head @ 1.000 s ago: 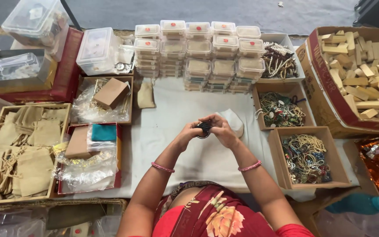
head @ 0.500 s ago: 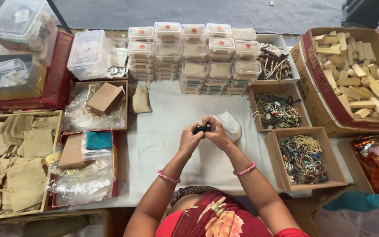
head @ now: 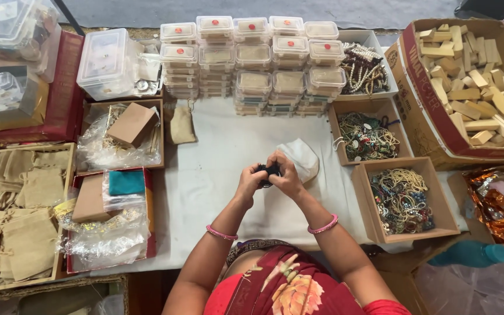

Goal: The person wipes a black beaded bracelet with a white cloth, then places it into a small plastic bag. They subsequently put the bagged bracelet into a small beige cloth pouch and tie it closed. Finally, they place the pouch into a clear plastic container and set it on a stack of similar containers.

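Your left hand (head: 250,182) and right hand (head: 287,175) are pinched together on a small dark thing (head: 268,171), fingers curled tight, held up over the white cloth (head: 205,169) so it's easy to work. Just past it sits a white pouch (head: 301,158). Farther back behind the cloth, stacked clear boxes (head: 252,58) wait within reach.

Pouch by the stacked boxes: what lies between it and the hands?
Head view: only bare white cloth between the pouch and the hands, which hold a small dark item.
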